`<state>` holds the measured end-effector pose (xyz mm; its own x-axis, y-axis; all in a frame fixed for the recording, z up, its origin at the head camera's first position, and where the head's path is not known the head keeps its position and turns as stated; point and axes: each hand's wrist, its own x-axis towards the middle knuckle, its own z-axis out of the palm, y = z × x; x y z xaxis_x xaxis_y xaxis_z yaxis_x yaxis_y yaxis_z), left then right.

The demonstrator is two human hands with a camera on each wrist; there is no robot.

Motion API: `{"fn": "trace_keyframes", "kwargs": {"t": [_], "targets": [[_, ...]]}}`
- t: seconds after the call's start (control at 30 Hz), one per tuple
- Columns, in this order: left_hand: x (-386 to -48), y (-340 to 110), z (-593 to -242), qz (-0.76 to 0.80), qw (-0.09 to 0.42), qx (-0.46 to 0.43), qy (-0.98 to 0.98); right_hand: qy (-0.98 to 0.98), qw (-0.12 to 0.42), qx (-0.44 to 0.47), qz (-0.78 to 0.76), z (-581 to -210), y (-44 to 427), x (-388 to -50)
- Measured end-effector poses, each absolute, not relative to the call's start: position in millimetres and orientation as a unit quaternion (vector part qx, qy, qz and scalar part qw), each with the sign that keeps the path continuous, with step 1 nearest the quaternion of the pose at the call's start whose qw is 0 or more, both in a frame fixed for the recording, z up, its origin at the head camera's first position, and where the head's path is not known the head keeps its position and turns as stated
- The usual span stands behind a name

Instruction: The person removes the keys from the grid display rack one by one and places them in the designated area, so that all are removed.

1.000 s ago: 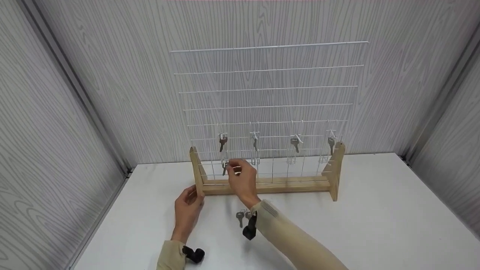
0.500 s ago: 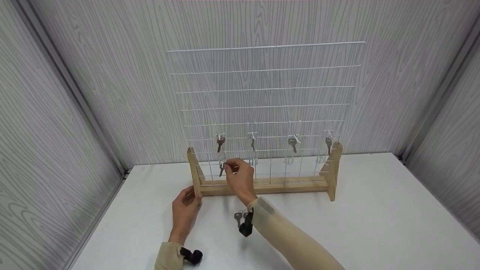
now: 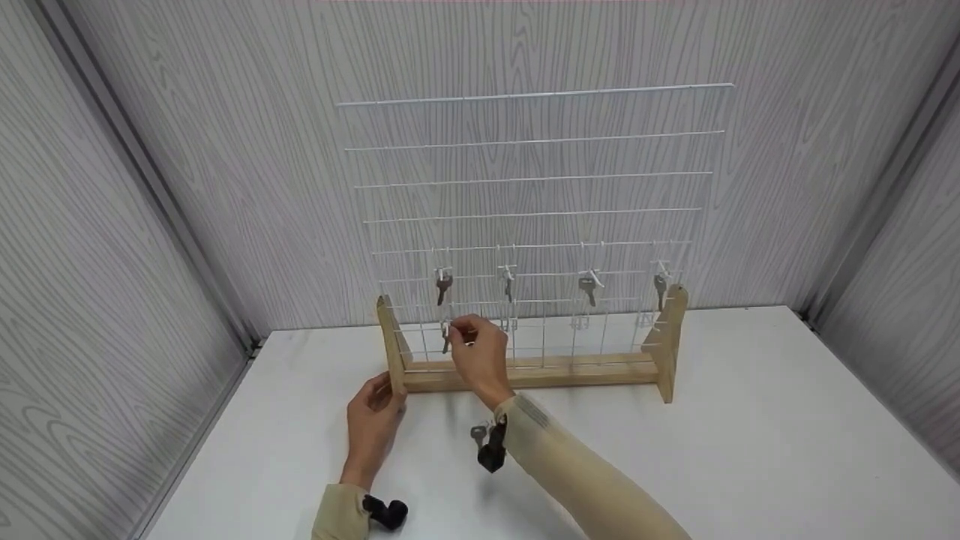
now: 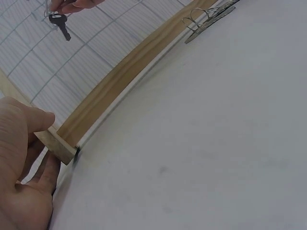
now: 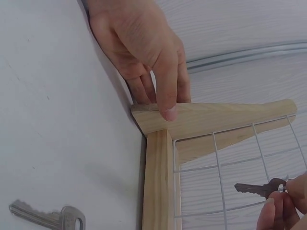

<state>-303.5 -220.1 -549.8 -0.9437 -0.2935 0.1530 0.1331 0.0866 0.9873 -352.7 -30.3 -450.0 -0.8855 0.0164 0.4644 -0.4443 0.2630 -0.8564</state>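
Note:
My left hand (image 3: 373, 421) grips the left wooden end piece (image 3: 392, 345) of a stand that holds a white wire grid (image 3: 537, 217). In the left wrist view its thumb and fingers (image 4: 41, 120) lie on either side of the wood. My right hand (image 3: 481, 356) pinches a key (image 3: 446, 342) by its ring, in front of the lower left of the grid. The right wrist view shows this key (image 5: 259, 189) at the fingertips, its blade hanging free. Whether the ring touches a hook is hidden by the fingers.
Four keys hang in a row on the grid, among them a brown one (image 3: 444, 288) and one at the right (image 3: 661, 289). Lower hooks (image 3: 580, 322) are on the grid. Loose keys (image 3: 478, 435) lie on the white table (image 3: 750, 450) before the stand, partly behind my right wrist camera.
Both hands keep their holds. The key at my right fingertips has turned slightly and shows narrower; my right hand has otherwise barely moved.

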Motion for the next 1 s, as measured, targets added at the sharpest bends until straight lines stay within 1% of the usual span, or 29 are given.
{"fn": "trace_keyframes", "kwargs": {"t": [0.3,0.8,1.0], "targets": [[-305,-220,-552,-0.669,0.155,0.068,-0.724,-0.780,0.188,0.141,0.581,-448,-29,-350],[-303,-219,-551,-0.665,0.155,0.057,-0.728,-0.780,0.205,0.166,0.568,-447,-27,-337],[-304,-222,-550,-0.661,0.150,0.062,-0.733,-0.779,0.197,0.170,0.571,-445,-28,-333]]}}
